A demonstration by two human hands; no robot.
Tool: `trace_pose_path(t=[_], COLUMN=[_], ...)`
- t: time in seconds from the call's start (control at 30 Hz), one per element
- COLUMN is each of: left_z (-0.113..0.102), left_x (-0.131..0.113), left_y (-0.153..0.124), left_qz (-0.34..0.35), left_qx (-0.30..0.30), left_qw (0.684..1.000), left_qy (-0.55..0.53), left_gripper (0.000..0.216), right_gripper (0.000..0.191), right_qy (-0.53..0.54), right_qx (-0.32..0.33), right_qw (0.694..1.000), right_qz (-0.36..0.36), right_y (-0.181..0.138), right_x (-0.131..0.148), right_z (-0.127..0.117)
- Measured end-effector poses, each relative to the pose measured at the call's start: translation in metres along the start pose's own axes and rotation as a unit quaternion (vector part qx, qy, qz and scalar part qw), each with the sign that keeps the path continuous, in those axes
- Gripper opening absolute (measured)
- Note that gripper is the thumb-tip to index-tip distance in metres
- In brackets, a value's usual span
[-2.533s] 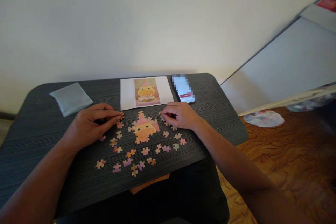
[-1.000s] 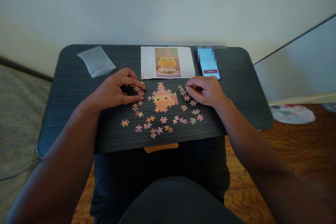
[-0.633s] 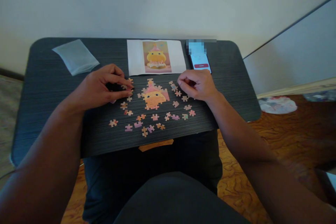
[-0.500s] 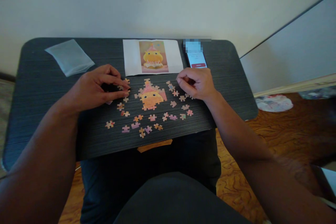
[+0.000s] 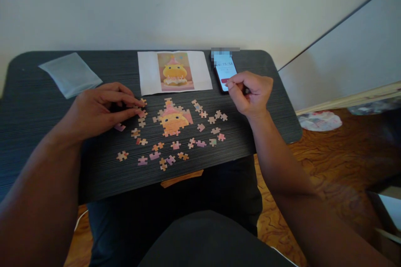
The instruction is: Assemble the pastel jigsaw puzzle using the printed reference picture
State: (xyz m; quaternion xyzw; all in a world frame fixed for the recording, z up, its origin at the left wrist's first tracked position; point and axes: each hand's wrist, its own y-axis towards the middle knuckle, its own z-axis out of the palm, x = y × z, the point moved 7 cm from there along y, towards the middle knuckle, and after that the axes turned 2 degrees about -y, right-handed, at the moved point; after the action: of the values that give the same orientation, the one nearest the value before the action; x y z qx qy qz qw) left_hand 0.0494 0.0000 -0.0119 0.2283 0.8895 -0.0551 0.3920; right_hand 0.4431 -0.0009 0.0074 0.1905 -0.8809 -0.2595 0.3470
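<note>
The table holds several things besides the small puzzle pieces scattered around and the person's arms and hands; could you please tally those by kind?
Large joined puzzle section: 1
Printed picture sheet: 1
Phone: 1
Clear plastic bag: 1
Total: 4

Left hand: palm down, fingers stretched right, thumb a bit apart
Right hand: kinda curled up, thumb and index tips basically together
Left forearm: bare, from lower left
Right forearm: same, from lower right
</note>
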Motion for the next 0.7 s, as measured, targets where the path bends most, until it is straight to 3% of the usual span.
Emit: trace_pose_path(t=[0.27, 0.43, 0.5, 0.63, 0.7], left_z=[0.000, 0.000, 0.000, 0.000, 0.001], left_x=[0.001, 0.004, 0.004, 0.001, 0.001], left_y=[-0.001, -0.002, -0.002, -0.002, -0.001], left_qz=[0.004, -0.009, -0.010, -0.001, -0.004], left_qx=[-0.004, 0.008, 0.009, 0.004, 0.008], left_qw=[1.000, 1.000, 1.000, 1.000, 1.000], left_qy=[-0.006, -0.011, -0.014, -0.024, -0.020], left_gripper=[0.022, 0.022, 0.021, 0.018, 0.018], right_gripper=[0.019, 0.008, 0.013, 0.030, 0.028], right_qy=[0.018, 0.014, 0.015, -0.028, -0.053], right_qx=[0.116, 0.243, 0.276, 0.277, 0.275], right_qw=[0.992, 0.970, 0.960, 0.957, 0.956], right_qz=[-0.050, 0.010, 0.041, 0.082, 0.091], right_y=[-0.007, -0.032, -0.044, -0.059, -0.062], right_x=[0.016, 0.013, 0.012, 0.014, 0.017], right_z=[-0.003, -0.001, -0.002, -0.010, -0.011])
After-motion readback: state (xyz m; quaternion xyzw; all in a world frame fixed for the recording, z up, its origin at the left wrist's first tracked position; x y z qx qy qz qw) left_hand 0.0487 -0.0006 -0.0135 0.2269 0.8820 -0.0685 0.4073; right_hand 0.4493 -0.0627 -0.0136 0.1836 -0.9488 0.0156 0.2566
